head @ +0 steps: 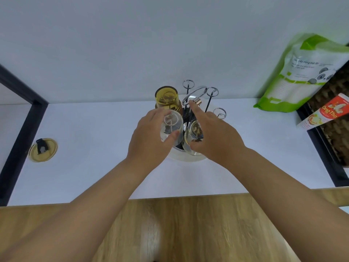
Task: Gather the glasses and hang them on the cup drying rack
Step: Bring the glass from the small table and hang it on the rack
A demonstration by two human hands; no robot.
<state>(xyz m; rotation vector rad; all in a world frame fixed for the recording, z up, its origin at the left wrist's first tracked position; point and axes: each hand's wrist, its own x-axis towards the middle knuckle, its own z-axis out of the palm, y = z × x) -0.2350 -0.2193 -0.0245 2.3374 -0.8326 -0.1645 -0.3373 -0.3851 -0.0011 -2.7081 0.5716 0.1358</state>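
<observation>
Basically both hands sit over the cup drying rack, each wrapped round a clear glass. The left hand grips one clear glass upside down, base toward the camera, thumb on the near side and fingers on the far side. The right hand holds a second clear glass, also inverted, with its index finger stretched toward 12 o'clock, near or touching the rack's copper-coloured top fitting; contact cannot be confirmed.

Key relation: the two glasses are just beside each other, nearly touching, at the rack's 6 o'clock side, long axes roughly vertical and tilted slightly toward the camera. Whether either is already seated on a prong is hidden by the hands. An amber glass already hangs inverted at the rack's 10 o'clock.

Free prongs with ring tips stand at 12, 1 and 3 o'clock; the right hand is nearer those. Judgement: the next move is lowering each glass straight down its prong without the rims clinking.

Room: white counter is open at 9 o'clock, where a round amber lid lies well apart. A green pouch and a red-and-white tube are at 2 to 3 o'clock, well apart. The counter edge is at 6 o'clock.
</observation>
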